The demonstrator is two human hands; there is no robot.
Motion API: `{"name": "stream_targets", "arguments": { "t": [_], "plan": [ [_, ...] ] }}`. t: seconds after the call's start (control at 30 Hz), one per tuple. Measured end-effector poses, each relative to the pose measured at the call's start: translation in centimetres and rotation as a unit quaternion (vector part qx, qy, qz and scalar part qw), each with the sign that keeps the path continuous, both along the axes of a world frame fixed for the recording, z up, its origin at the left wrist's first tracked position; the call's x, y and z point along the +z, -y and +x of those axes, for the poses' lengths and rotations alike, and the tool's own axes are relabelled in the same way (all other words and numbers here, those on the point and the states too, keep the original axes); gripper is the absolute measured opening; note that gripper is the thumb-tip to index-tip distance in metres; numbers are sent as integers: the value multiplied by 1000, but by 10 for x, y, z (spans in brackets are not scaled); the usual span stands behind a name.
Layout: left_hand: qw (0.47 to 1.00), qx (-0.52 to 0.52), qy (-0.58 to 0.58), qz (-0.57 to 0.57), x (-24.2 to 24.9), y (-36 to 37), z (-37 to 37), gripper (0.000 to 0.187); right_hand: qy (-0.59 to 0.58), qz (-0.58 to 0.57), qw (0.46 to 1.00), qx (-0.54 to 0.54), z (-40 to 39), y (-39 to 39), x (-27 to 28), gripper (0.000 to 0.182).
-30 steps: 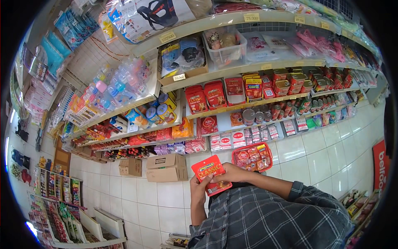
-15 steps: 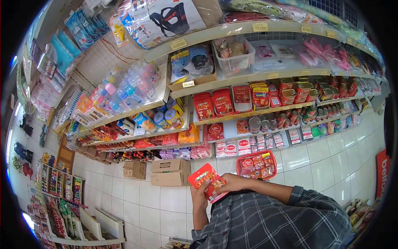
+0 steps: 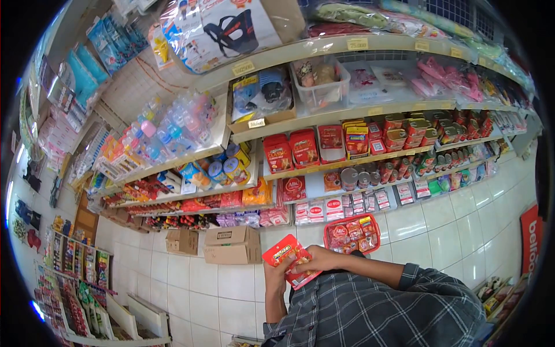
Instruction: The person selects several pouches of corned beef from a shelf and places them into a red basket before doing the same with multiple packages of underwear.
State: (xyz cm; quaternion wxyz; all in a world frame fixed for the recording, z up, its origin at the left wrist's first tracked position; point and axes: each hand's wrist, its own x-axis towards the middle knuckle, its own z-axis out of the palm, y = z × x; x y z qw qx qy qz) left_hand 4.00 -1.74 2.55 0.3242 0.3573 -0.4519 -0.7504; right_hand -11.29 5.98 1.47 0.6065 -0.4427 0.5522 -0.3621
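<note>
A red snack-type packet (image 3: 289, 247) with a hang hole, a yellow-and-dark logo and small print too blurred to read is held tilted in front of my body. My left hand (image 3: 276, 274) grips its left edge, thumb lying across the front. From the right side, my right hand (image 3: 319, 258) holds the same packet with fingers closed over its face. Just beyond my right hand, a red plastic basket (image 3: 377, 238) on the tiled floor contains several red and yellow packs.
Shelves ahead carry red pouches (image 3: 304, 148), tins (image 3: 395, 139) and baby bottles (image 3: 169, 136). Two cardboard boxes (image 3: 232, 244) stand on the floor before the lower shelf. At lower left is a display rack (image 3: 110, 324); a red sign (image 3: 531, 237) stands at right.
The camera view has shifted slightly, so the shelves and basket sit a little further left. Both hands keep hold of the red packet, and the right hand's grip on its front has shifted slightly.
</note>
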Motion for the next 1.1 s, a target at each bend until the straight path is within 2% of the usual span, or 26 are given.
{"name": "stream_targets", "arguments": {
  "t": [0.13,0.17,0.3,0.4,0.47,0.53,0.6,0.7,0.87,1.0,1.1],
  "plan": [
    [999,-14,21,-35,3,4,-2,23,67,-59,995,-43,4,-4,-1,30],
    [998,-28,40,-38,5,5,-2,21,84,-32,995,-53,2,-2,-11,30],
    [997,-47,49,-22,0,0,-6,24,44,-72,992,-95,-5,-11,7,27],
    [997,-62,36,-11,-3,-4,-6,29,80,-63,989,-107,-8,-17,-3,27],
    [999,-32,-9,13,-8,-6,-9,32,117,-55,980,-153,-7,-17,-19,29],
    [997,-83,-5,-1,-16,-2,-6,36,142,-54,968,-200,-11,-18,-14,30],
    [992,-122,35,2,-19,-6,-8,36,132,-58,960,-238,-14,-17,-9,34],
    [994,-99,36,-7,-17,-16,-18,31,96,-64,963,-242,-24,-20,-12,36],
    [994,-91,48,-27,-11,-27,-30,27,105,-48,962,-248,-34,-34,-8,35],
    [990,-130,-9,48,-19,-37,-45,35,115,-41,952,-280,-43,-56,-9,34],
    [977,-205,4,56,-23,-39,-80,38,121,-93,930,-333,-61,-81,-11,35]
  ]
}}
